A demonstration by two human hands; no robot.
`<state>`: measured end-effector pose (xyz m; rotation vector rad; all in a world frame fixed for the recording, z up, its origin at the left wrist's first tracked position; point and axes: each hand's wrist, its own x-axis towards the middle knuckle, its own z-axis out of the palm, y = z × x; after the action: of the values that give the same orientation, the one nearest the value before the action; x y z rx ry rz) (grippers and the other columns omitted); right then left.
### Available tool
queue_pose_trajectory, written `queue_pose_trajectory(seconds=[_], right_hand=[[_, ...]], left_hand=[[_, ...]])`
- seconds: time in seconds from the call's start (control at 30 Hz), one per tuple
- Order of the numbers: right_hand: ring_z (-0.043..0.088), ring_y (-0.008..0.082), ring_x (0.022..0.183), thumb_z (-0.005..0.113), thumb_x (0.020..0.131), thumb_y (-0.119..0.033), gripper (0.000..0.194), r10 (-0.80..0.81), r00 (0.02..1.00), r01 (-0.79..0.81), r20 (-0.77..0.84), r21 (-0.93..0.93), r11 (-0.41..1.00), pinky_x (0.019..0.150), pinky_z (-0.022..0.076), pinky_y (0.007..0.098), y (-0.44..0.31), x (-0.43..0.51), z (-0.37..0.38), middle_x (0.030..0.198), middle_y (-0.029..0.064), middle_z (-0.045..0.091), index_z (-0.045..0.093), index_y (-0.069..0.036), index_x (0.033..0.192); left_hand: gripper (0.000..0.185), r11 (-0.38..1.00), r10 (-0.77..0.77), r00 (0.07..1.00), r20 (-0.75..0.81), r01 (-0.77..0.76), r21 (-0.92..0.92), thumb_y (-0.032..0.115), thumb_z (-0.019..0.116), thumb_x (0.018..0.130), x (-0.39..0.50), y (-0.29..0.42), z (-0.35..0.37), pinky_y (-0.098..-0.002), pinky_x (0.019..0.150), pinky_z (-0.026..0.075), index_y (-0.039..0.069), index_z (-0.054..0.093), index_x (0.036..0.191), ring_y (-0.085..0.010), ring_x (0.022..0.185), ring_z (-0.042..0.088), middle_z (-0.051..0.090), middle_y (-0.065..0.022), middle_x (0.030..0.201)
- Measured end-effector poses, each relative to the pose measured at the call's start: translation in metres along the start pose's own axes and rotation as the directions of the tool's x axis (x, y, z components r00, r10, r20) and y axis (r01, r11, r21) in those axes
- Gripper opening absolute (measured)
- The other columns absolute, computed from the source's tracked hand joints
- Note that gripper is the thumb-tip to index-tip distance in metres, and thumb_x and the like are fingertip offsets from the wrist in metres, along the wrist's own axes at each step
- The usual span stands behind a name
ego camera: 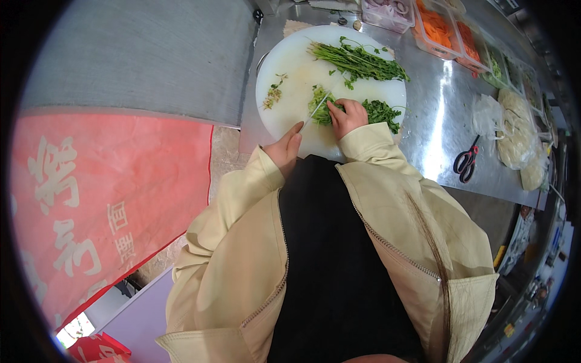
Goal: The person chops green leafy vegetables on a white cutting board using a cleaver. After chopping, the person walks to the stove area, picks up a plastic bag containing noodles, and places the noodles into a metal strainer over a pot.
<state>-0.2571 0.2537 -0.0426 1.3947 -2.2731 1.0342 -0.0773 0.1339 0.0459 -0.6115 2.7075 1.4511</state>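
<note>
My left hand (287, 147) grips a knife (314, 111), its narrow blade slanting up and right over a round white cutting board (297, 68). The handle is mostly hidden in my fingers. Beside the blade, my right hand (348, 118) holds down a bunch of leafy green herbs (382, 114), fingers bent close to the knife. Chopped green pieces (319, 99) lie around the blade. A second bunch of long-stemmed herbs (358, 61) rests across the upper part of the board. Trimmed root ends (273, 95) sit at the board's left.
Plastic tubs of sliced onion (388, 14) and orange shreds (436, 31) line the steel table's (420, 109) far right. Black-and-red scissors (466, 161) lie on the right, near bagged noodles (515, 131). A red printed cloth (136, 172) hangs at left below a grey surface (145, 54).
</note>
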Motion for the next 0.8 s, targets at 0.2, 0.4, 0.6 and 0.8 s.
queue_pose_trajectory(seconds=[0.2, 0.4, 0.6, 0.8], right_hand=[[0.058, 0.0258, 0.092, 0.070, 0.075, -0.013, 0.021, 0.042, 0.999, -0.043, 0.009, 0.021, 0.999, 0.078, 0.0463, 0.0393, 0.002, 0.001, 0.006, 0.096, 0.0048, 0.062, 0.072, -0.015, 0.096], [0.058, 0.0266, 0.093, 0.072, 0.073, -0.011, 0.022, 0.021, 1.000, -0.021, 0.022, 0.008, 1.000, 0.079, 0.0466, 0.0394, 0.001, -0.001, 0.003, 0.098, 0.0055, 0.063, 0.071, -0.012, 0.095], [0.059, 0.0290, 0.092, 0.072, 0.073, -0.009, 0.025, 0.006, 1.000, -0.008, 0.024, 0.079, 0.997, 0.078, 0.0476, 0.0399, 0.001, -0.002, 0.001, 0.100, 0.0075, 0.063, 0.070, -0.010, 0.098], [0.057, 0.0305, 0.098, 0.069, 0.076, -0.011, 0.037, -0.057, 0.993, 0.058, 0.102, -0.006, 0.998, 0.084, 0.0461, 0.0401, -0.012, -0.002, -0.031, 0.106, 0.0119, 0.060, 0.066, -0.015, 0.113]], left_hand=[[0.045, 0.930, -0.308, 0.941, 0.138, 0.329, -0.163, 0.031, 0.036, 0.100, -0.005, 0.003, 0.009, -0.0403, 0.094, 0.045, 0.007, 0.042, 0.137, -0.0353, 0.105, 0.061, 0.062, -0.0197, 0.116], [0.046, 0.982, -0.111, 0.993, 0.045, 0.103, 0.160, 0.036, 0.033, 0.100, 0.010, 0.007, 0.014, -0.0452, 0.086, 0.048, 0.010, 0.042, 0.137, -0.0414, 0.092, 0.063, 0.063, -0.0228, 0.109], [0.048, 0.973, -0.186, 0.981, -0.047, 0.191, 0.127, 0.041, 0.034, 0.100, 0.031, 0.007, 0.008, -0.0451, 0.084, 0.048, 0.011, 0.046, 0.135, -0.0420, 0.092, 0.062, 0.064, -0.0240, 0.103], [0.047, 0.751, -0.603, 0.796, 0.059, 0.591, -0.294, 0.038, 0.038, 0.101, 0.020, 0.002, -0.012, -0.0362, 0.094, 0.043, 0.001, 0.056, 0.124, -0.0301, 0.108, 0.059, 0.064, -0.0200, 0.111]])
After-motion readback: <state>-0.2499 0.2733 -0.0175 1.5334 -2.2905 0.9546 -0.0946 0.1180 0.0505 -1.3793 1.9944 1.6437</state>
